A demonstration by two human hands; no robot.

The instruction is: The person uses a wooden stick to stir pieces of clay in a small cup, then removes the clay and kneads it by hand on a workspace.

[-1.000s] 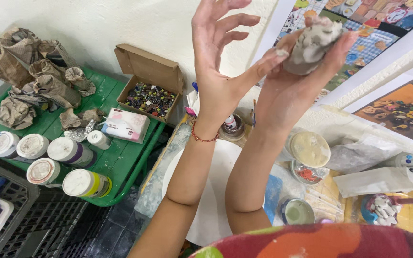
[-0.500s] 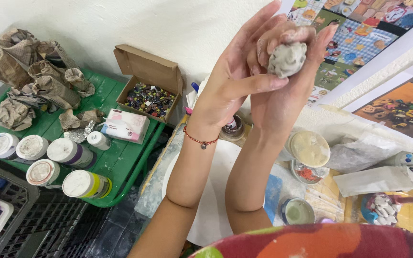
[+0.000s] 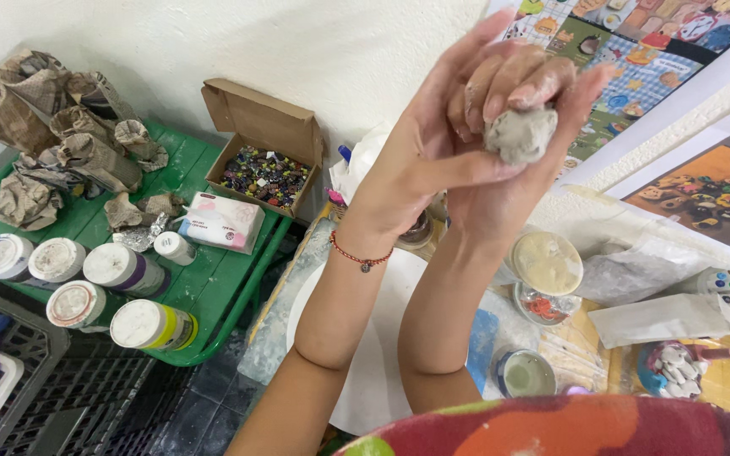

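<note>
Above white round board [image 3: 382, 355] | both hands' fingers [image 3: 500, 84] clasp grey clay lump [image 3: 519, 133] | white wall [image 3: 297, 51] behind

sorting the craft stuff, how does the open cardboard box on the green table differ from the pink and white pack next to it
The cardboard box is brown, stands open with its lid flap up and shows a mass of small dark multicoloured pieces inside. The pink and white pack is soft-looking, closed and lies flat, its contents hidden. The box looks larger and sits nearer the wall. Both rest on the green table, left of the person's raised hands.
</note>
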